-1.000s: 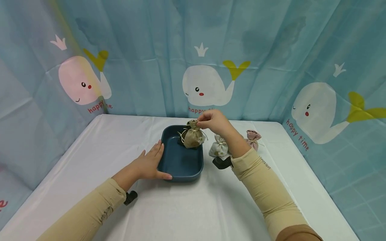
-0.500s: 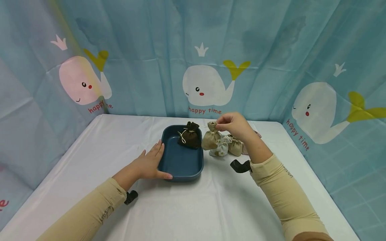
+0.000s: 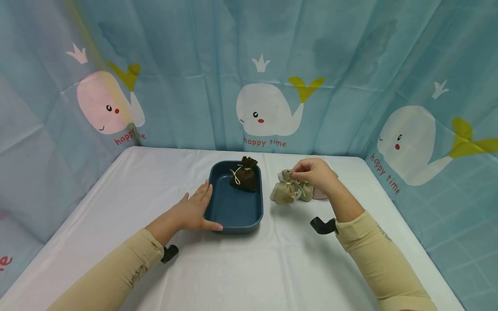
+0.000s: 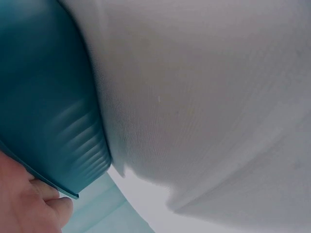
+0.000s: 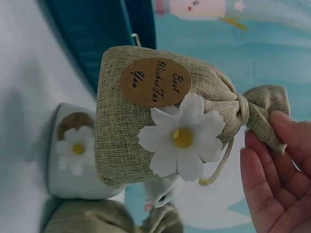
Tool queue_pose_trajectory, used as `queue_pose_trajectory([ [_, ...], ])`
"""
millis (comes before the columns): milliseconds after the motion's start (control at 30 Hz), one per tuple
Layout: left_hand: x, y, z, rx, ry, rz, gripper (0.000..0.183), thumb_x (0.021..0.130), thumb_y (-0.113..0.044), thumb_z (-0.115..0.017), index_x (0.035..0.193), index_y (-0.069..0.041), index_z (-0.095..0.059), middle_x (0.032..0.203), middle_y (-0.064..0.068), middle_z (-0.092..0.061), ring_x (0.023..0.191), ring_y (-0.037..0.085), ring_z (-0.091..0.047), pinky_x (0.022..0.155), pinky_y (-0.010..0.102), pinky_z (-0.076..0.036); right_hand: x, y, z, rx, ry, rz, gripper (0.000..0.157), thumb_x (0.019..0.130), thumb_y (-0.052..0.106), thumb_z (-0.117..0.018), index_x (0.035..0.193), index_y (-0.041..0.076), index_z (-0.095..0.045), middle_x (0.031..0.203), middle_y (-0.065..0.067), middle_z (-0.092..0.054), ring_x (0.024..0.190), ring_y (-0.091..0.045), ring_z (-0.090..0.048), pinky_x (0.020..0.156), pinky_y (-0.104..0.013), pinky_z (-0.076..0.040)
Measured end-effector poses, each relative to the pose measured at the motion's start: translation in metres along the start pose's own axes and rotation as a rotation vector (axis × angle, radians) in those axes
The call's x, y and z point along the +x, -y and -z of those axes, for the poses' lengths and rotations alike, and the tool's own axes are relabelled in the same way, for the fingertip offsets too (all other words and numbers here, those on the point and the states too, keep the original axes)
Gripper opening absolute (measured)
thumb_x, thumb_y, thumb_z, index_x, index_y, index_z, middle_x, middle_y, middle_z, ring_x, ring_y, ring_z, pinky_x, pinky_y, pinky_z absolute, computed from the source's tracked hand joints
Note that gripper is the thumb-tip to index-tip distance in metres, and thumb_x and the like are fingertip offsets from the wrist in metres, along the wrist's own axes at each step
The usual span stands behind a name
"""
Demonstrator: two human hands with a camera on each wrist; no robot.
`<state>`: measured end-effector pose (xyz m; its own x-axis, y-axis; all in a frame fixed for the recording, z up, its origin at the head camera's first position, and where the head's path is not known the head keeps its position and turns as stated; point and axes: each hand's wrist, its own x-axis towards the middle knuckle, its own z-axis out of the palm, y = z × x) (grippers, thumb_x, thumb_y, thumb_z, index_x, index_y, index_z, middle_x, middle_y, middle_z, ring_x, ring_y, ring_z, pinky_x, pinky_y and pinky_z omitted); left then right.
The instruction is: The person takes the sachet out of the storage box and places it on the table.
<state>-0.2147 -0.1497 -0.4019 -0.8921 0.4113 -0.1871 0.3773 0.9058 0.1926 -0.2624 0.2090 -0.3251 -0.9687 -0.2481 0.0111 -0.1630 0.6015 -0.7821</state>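
My right hand point(image 3: 316, 173) pinches the gathered top of a beige burlap drawstring pouch point(image 5: 131, 160) between thumb and fingers. The pouch bears a white daisy and a round brown label reading "Best Wishes For You". It hangs to the right of a dark blue rectangular tray point(image 3: 233, 226), overlapping other pouches in the head view. With fingers spread and straight, my left hand point(image 3: 191, 211) rests against the tray's left side, thumb at the near rim. A dark brown pouch point(image 3: 244, 179) with a pale cord leans in the tray's far right corner.
Behind the held pouch, a white pouch point(image 5: 73, 179) with a daisy and another beige pouch point(image 3: 307, 192) stand on the white-covered table point(image 3: 241, 276). A pink pouch point(image 3: 319, 194) is mostly hidden by my right hand. A blue whale-print curtain point(image 3: 183, 108) surrounds the table.
My right hand has carried the beige pouch from over the tray's far right corner rightward and lower, in front of the white pouch. My left hand stays at the tray.
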Motion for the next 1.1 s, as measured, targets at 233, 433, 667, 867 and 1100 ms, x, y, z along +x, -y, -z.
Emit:
queue_pose_trajectory([
  [233, -0.001, 0.001, 0.0, 0.002, -0.003, 0.0, 0.135, 0.055, -0.088, -0.047, 0.146, -0.001, 0.001, 0.152, 0.014, 0.009, 0.14, 0.03, -0.002, 0.103, 0.062, -0.012, -0.003, -0.02, -0.005, 0.034, 0.016, -0.033, 0.015, 0.083, 0.015, -0.068, 0.088, 0.001, -0.067, 0.082, -0.008, -0.066, 0.075, -0.018, -0.058, 0.074, -0.042, -0.049],
  [433, -0.001, 0.0, 0.001, 0.005, -0.006, 0.0, 0.134, 0.055, -0.088, -0.048, 0.146, -0.001, -0.001, 0.152, 0.014, 0.008, 0.14, 0.03, -0.003, 0.103, 0.062, -0.013, -0.005, -0.036, -0.01, 0.042, 0.008, -0.071, 0.012, 0.082, 0.013, -0.069, 0.086, 0.002, -0.067, 0.078, -0.003, -0.065, 0.071, -0.017, -0.058, 0.066, -0.037, -0.05],
  [667, -0.001, 0.0, 0.0, 0.003, -0.004, 0.0, 0.134, 0.056, -0.087, -0.048, 0.146, -0.001, 0.001, 0.152, 0.014, 0.009, 0.14, 0.03, -0.002, 0.103, 0.062, -0.013, -0.009, -0.05, -0.017, 0.018, 0.01, -0.098, 0.011, 0.081, 0.015, -0.07, 0.085, 0.005, -0.068, 0.081, -0.004, -0.065, 0.075, -0.017, -0.057, 0.067, -0.039, -0.049],
  [867, 0.0, 0.001, -0.002, 0.003, -0.002, 0.002, 0.134, 0.055, -0.088, -0.047, 0.146, -0.002, 0.001, 0.152, 0.013, 0.01, 0.14, 0.029, -0.001, 0.103, 0.062, -0.012, -0.013, -0.053, -0.022, 0.08, 0.029, -0.123, 0.011, 0.083, 0.011, -0.068, 0.088, 0.001, -0.066, 0.085, -0.007, -0.066, 0.075, -0.018, -0.061, 0.075, -0.047, -0.05],
  [1100, 0.0, 0.001, -0.001, -0.003, -0.004, 0.001, 0.134, 0.056, -0.087, -0.048, 0.146, -0.002, 0.002, 0.152, 0.013, 0.009, 0.14, 0.029, -0.001, 0.103, 0.062, -0.012, -0.011, -0.055, -0.023, 0.099, 0.039, -0.125, 0.015, 0.082, 0.011, -0.068, 0.091, -0.001, -0.066, 0.088, -0.008, -0.066, 0.076, -0.016, -0.062, 0.076, -0.043, -0.051],
])
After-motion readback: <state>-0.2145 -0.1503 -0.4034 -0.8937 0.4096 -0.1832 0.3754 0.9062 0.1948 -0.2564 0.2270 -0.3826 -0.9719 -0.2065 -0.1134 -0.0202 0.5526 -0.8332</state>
